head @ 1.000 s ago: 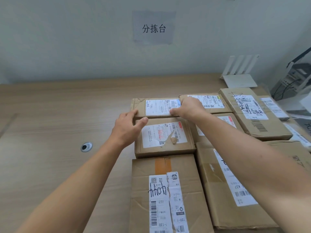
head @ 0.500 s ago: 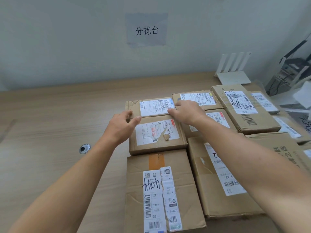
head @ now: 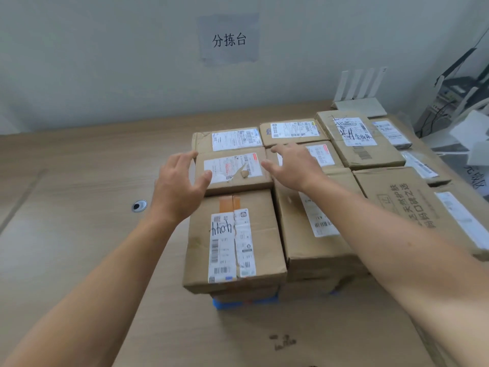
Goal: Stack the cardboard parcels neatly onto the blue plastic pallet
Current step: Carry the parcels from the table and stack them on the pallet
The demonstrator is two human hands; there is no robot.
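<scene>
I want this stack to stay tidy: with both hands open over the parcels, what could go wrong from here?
1. The front parcel seems to jut past the box beneath it and the blue pallet; a nudge toward the person might tip it.
2. The label on the small parcel between the left hand and right hand is torn and lifted; fingers could snag it.

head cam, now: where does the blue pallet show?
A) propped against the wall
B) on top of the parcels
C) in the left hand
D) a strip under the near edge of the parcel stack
D: only a strip of the blue pallet shows, below the near parcel with the orange tape; the stacked parcels cover the rest.
</scene>
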